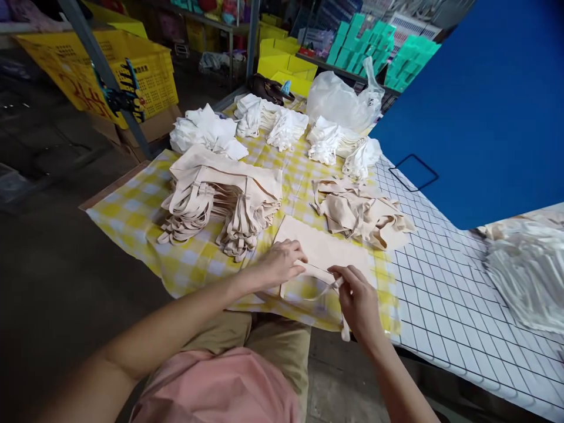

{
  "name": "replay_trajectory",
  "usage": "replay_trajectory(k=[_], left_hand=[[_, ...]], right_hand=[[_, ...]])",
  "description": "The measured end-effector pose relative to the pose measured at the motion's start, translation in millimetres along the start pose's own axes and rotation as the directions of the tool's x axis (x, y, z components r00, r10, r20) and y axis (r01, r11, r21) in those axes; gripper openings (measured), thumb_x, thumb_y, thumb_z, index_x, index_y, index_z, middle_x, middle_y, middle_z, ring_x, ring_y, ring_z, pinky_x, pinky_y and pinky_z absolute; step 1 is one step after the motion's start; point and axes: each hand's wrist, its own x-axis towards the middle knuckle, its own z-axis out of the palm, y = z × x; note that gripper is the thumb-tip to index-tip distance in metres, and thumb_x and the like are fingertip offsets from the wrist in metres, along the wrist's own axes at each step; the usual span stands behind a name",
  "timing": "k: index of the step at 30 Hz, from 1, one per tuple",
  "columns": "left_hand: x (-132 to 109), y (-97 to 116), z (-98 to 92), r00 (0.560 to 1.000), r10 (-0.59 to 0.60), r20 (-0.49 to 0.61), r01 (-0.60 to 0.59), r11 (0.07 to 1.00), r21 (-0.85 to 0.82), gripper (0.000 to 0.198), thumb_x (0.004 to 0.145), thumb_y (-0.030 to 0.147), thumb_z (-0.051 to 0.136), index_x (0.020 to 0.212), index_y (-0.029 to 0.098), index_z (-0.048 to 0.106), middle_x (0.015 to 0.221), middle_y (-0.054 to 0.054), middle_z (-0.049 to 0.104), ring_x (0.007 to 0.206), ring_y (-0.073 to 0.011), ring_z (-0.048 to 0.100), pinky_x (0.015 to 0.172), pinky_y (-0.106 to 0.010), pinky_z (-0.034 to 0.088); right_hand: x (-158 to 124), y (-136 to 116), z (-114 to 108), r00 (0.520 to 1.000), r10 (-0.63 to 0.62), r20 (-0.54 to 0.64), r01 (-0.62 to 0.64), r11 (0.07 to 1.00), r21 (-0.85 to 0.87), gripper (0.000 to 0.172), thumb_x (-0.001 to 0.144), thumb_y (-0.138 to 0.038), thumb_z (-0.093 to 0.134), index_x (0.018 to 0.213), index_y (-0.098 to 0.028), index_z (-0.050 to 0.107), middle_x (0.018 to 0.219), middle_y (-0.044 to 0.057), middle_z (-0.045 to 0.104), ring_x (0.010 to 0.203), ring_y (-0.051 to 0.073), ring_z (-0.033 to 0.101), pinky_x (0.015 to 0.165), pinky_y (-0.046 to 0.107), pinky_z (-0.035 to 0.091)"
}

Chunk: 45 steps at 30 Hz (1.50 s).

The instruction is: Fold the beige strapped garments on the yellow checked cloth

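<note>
A beige strapped garment [324, 247], like a camisole, lies flat on the yellow checked cloth with its straps toward me. My left hand [282, 261] is closed on its near edge, thumb and fingers together. My right hand [359, 296] pinches the garment at the base of a strap, and a loose strap end [345, 329] hangs below it. To the left is a stacked pile of beige garments [224, 170] with bunched straps hanging. Beyond my right hand lies a crumpled heap of beige garments [361, 211].
White garment stacks [286, 126] and a clear plastic bag [339, 100] stand at the back of the checked cloth [141, 235]. A blue panel [476, 129] rises on the right above a black wire grid [440, 294]. A metal post [106, 76] and yellow crate [150, 70] are at left.
</note>
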Motion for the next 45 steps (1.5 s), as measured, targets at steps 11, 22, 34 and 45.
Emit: replay_trajectory(k=[11,22,34,45], left_hand=[[35,-17,18.6,0.974,0.196,0.112,-0.226,0.841,0.492,0.018,0.084,0.01,0.044,0.083,0.013,0.062,0.09,-0.009,0.058,0.091,-0.0207,0.052,0.071,-0.03,0.046],[41,-20,13.2,1.0,0.01,0.024,-0.016,0.969,0.245,0.013,0.08,0.019,0.055,0.08,0.016,0.068,0.09,-0.004,0.06,0.091,-0.0181,0.051,0.078,-0.028,0.044],[44,-21,9.8,0.997,0.03,0.073,-0.049,0.959,0.279,0.015,0.083,0.021,0.052,0.078,0.016,0.065,0.086,-0.005,0.059,0.089,-0.019,0.051,0.077,-0.029,0.044],[47,-21,10.7,0.996,0.005,0.092,-0.032,0.957,0.29,0.012,0.079,0.015,0.051,0.074,0.014,0.061,0.085,-0.007,0.059,0.088,-0.0195,0.051,0.077,-0.03,0.044]], right_hand=[[9,-4,17,0.84,0.509,0.187,-0.485,0.55,0.68,0.029,0.071,-0.039,0.061,0.091,-0.019,0.055,0.069,0.002,0.065,0.063,0.016,0.06,0.063,0.031,0.049],[33,6,32,0.985,0.166,0.052,-0.172,0.973,0.155,0.021,0.074,-0.018,0.043,0.077,-0.017,0.064,0.075,0.006,0.066,0.066,0.017,0.059,0.06,0.026,0.041],[48,11,41,0.987,-0.1,0.125,0.117,0.984,-0.137,0.028,0.069,0.0,0.037,0.074,-0.018,0.059,0.069,0.004,0.057,0.065,0.016,0.052,0.056,0.023,0.034],[50,2,45,0.994,-0.093,0.052,0.091,0.995,0.026,0.028,0.076,-0.006,0.038,0.083,-0.017,0.063,0.075,0.006,0.061,0.068,0.016,0.054,0.061,0.025,0.04]])
